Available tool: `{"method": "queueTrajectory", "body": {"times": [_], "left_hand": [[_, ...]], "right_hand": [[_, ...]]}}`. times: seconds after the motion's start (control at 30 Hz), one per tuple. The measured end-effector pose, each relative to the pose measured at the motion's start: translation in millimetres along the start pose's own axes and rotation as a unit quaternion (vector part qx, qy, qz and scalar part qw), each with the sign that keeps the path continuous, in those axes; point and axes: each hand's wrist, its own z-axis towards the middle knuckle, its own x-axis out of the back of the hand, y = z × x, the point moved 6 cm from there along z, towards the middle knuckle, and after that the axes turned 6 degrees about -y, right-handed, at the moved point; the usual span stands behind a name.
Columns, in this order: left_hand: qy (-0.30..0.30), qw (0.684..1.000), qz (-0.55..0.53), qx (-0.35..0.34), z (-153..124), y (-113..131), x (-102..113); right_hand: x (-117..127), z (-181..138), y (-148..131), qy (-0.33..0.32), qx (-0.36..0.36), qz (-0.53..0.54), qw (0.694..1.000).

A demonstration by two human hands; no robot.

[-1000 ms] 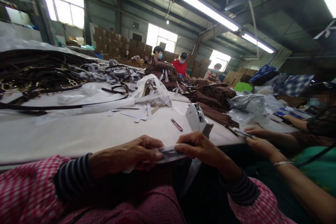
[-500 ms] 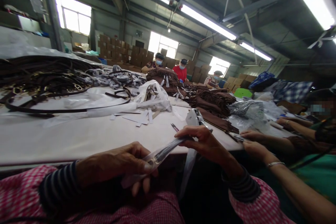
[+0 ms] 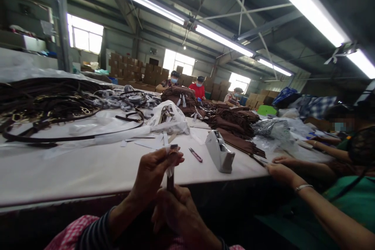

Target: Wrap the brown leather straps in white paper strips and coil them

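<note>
My left hand (image 3: 152,174) is raised in front of the table edge, fingers pinched on the top end of a narrow dark strap (image 3: 170,172) wrapped in a clear sleeve. Just below it, my right hand (image 3: 178,213) is closed around the strap's lower part. The strap stands upright between the two hands. A white tape dispenser (image 3: 219,151) sits on the white table (image 3: 88,168) to the right, and a small pink cutter (image 3: 195,154) lies beside it.
Dark straps with buckles (image 3: 49,103) pile at the left. A plastic bag (image 3: 170,115) and paper strips lie mid-table. Brown fabric stacks (image 3: 234,121) run along the right. A co-worker's hands (image 3: 281,168) rest at the table's right edge. Other people work at the far end.
The strap went from level between my hands to upright. My left hand rose to its top end and my right hand dropped beneath it. The view tilted upward.
</note>
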Motion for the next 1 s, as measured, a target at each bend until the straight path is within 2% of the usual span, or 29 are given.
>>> {"method": "queueTrajectory", "body": {"times": [0.03,0.07,0.13,0.17,0.2,0.27,0.37,0.5,0.57,0.63,0.7,0.77,0.83,0.93,1.0], "left_hand": [[-0.019,0.995,0.071,-0.06,0.4,-4.7,0.4],[-0.053,0.978,0.151,-0.136,-1.8,-7.4,-0.8],[-0.14,0.903,0.296,-0.278,-13.7,-13.1,-5.7],[-0.18,0.864,0.346,-0.318,-20.9,-17.3,-6.6],[-0.214,0.838,0.378,-0.33,-27.2,-21.7,-5.9],[-0.27,0.826,0.398,-0.293,-37.1,-29.0,-2.3],[-0.325,0.841,0.386,-0.194,-52.2,-36.1,0.3],[-0.323,0.864,0.382,-0.058,-65.1,-41.9,-0.3],[-0.306,0.896,0.319,0.041,-66.4,-43.5,-1.6],[-0.287,0.928,0.199,0.131,-65.1,-42.5,-6.9],[-0.256,0.945,0.075,0.188,-58.1,-38.6,-13.6],[-0.206,0.953,-0.024,0.22,-45.0,-34.8,-17.2],[-0.146,0.959,-0.096,0.221,-27.6,-29.6,-17.0],[-0.095,0.966,-0.155,0.184,-1.9,-14.1,-17.1],[-0.08,0.965,-0.183,0.172,10.9,0.0,-19.5]], "right_hand": [[-3.4,-5.4,-1.4,-0.01,-0.017,0.006,1.0],[-4.7,-11.7,-6.1,-0.023,-0.031,0.002,0.999],[-0.3,-25.5,-21.2,-0.041,-0.052,-0.032,0.997],[5.7,-32.2,-29.5,-0.037,-0.062,-0.059,0.996],[13.8,-38.1,-37.2,-0.024,-0.072,-0.09,0.993],[31.8,-46.6,-49.6,0.007,-0.095,-0.148,0.984],[52.1,-48.9,-63.6,0.013,-0.127,-0.203,0.971],[72.1,-37.1,-90.2,-0.011,-0.106,-0.307,0.946],[82.7,-29.0,-101.1,-0.01,-0.083,-0.347,0.934],[88.5,-21.3,-104.1,-0.017,-0.062,-0.345,0.936],[84.9,-15.1,-100.8,-0.024,-0.036,-0.329,0.944],[71.6,-10.8,-95.4,-0.017,0.004,-0.307,0.951],[53.8,-8.1,-91.0,0.018,0.064,-0.28,0.958],[33.9,-5.2,-78.5,0.115,0.15,-0.227,0.955],[27.7,-1.2,-60.8,0.174,0.166,-0.183,0.953]]}}
